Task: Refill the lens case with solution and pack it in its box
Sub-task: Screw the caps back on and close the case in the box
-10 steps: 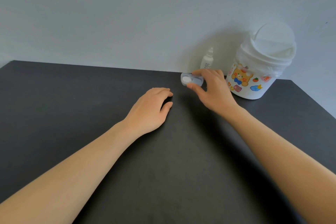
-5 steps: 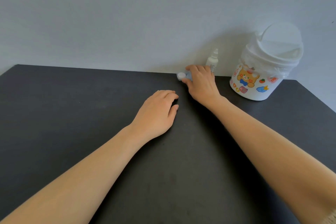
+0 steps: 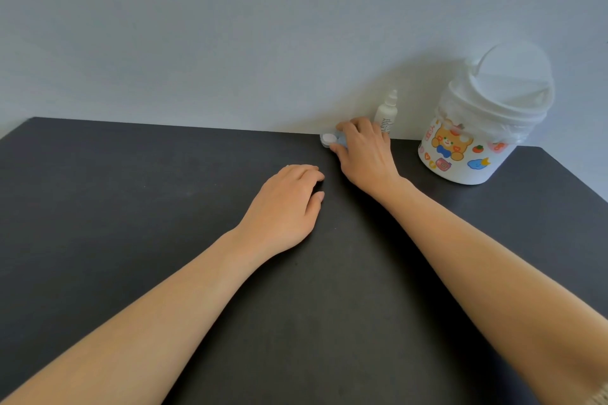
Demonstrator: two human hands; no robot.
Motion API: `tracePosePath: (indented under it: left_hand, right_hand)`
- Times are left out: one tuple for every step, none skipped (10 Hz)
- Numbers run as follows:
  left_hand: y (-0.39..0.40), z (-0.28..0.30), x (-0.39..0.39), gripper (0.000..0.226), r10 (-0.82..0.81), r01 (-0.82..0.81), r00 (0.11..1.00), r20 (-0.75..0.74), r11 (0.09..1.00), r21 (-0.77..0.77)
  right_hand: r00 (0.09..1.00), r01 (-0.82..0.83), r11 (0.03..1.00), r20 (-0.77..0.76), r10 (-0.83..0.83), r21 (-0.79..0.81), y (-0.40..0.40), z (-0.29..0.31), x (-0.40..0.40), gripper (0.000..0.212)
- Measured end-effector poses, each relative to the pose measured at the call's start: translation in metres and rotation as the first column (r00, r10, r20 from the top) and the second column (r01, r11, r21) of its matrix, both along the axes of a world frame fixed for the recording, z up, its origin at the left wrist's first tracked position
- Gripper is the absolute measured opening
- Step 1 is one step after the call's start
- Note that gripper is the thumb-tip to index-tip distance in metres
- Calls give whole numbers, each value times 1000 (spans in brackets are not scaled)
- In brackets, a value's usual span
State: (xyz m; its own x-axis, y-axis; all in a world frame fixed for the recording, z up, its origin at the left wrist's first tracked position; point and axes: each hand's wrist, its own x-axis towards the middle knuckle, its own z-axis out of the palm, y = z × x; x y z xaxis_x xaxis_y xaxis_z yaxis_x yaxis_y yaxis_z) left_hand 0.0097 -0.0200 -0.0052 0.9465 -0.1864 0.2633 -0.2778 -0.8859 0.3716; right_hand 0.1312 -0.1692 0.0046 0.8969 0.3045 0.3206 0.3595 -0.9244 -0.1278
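At the back edge of the dark table [image 3: 131, 207], close to the wall, my right hand [image 3: 365, 154] is closed over a small clear box with a white-capped lens case [image 3: 330, 140] inside; only its left end shows past my fingers. A small white solution bottle [image 3: 386, 113] stands upright just behind my right hand, against the wall. My left hand [image 3: 286, 204] rests palm down on the table in front of the box, fingers loosely curled, holding nothing.
A white bin [image 3: 477, 128] with a swing lid and cartoon bear stickers stands at the back right, beside the bottle. A pale wall runs along the table's far edge. The table's right edge slants away behind the bin.
My right hand carried the box from above the table back to the wall and lowered it onto the surface. The left hand stayed in place.
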Motion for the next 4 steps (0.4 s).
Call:
tracePosePath:
  left_hand:
    - [0, 0, 0, 40, 0, 0, 1000, -2, 1000, -2]
    - [0, 2, -1, 40, 4, -4, 1000, 5, 1000, -2]
    - [0, 1, 0, 40, -2, 2, 1000, -2, 1000, -6]
    - [0, 1, 0, 40, 5, -4, 1000, 13, 1000, -26]
  right_hand:
    - [1000, -5, 1000, 2, 5, 13, -1, 0, -1, 39]
    - [1000, -15, 999, 16, 14, 34, -3, 2, -3, 40]
    - [999, -30, 997, 19, 29, 68, -5, 1, -4, 41]
    - [998, -35, 995, 54, 30, 91, -6, 3, -6, 42]
